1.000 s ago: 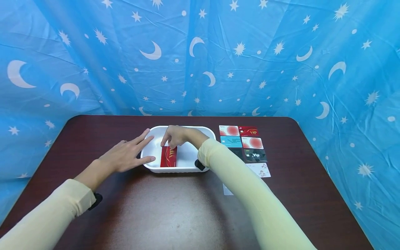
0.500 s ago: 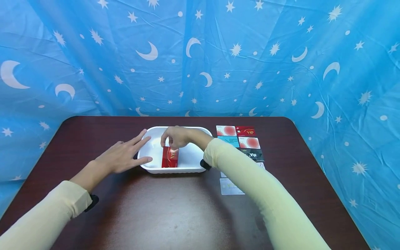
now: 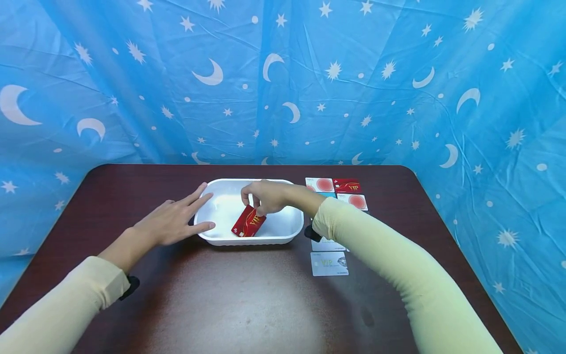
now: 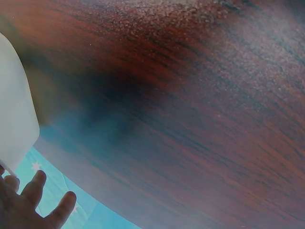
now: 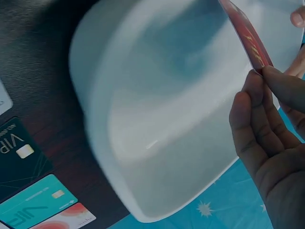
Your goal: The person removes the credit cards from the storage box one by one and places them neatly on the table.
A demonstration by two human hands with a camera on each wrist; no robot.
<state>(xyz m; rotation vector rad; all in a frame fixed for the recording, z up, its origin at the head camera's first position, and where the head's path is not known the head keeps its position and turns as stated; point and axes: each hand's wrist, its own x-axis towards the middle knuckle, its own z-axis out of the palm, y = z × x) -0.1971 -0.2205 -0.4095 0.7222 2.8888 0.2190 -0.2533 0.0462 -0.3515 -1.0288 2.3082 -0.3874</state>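
A red VIP card (image 3: 247, 223) is pinched between the thumb and fingers of my right hand (image 3: 267, 195). It tilts above the floor of a white plastic tray (image 3: 289, 223). In the right wrist view the red card (image 5: 248, 40) shows almost edge-on, gripped at one end by the right hand (image 5: 271, 124). At the tray's left end my left hand (image 3: 174, 221) lies with straight, spread fingers touching the rim. The left wrist view catches part of the left hand (image 4: 33, 202) beside the tray's outer wall (image 4: 16, 102).
Right of the tray, several cards lie in rows on the dark wooden table (image 3: 247, 305). A red card (image 3: 347, 185), a white card with a pink circle (image 3: 352, 201) and a silver VIP card (image 3: 329, 264) show; my right arm covers others. A blue star-patterned curtain (image 3: 247, 123) hangs behind.
My right hand has moved to the right and lifted the red card's edge, turning the card from upright to slanted. My left hand stays at the tray's left end.
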